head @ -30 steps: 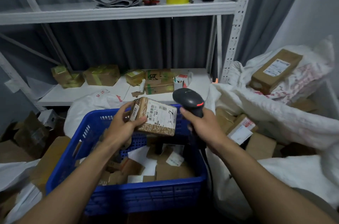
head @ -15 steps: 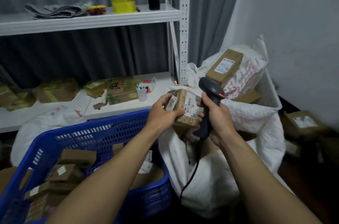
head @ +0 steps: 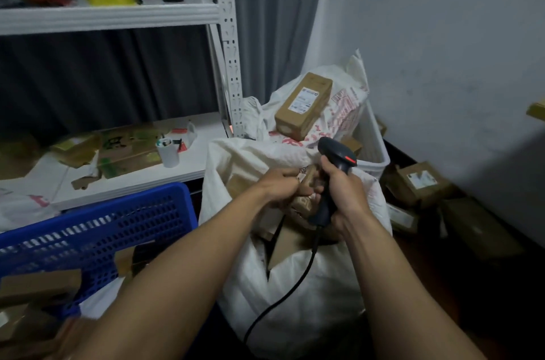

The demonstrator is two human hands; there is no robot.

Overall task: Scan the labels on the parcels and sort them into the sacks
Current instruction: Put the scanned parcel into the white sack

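My left hand [head: 278, 187] grips a small brown parcel [head: 306, 181] over the open mouth of a white sack [head: 295, 286] in the middle of the view. The parcel is mostly hidden between my two hands. My right hand [head: 343, 193] holds the handle of a black corded barcode scanner [head: 337, 153], right beside the parcel. Brown boxes lie inside the sack below my hands. A blue plastic crate [head: 97, 230] with several brown parcels stands at the lower left.
A second white sack [head: 345, 103] behind carries a long brown box [head: 303, 104]. A white bin [head: 373, 141] stands by the wall, with more boxes [head: 420, 182] on the dark floor at right. White shelving [head: 118, 17] with flat boxes and a cup [head: 168, 152] is at left.
Both hands moved right from above the blue crate to over the white sack, carrying the parcel and the scanner. The parcel has dropped lower into the sack's mouth.
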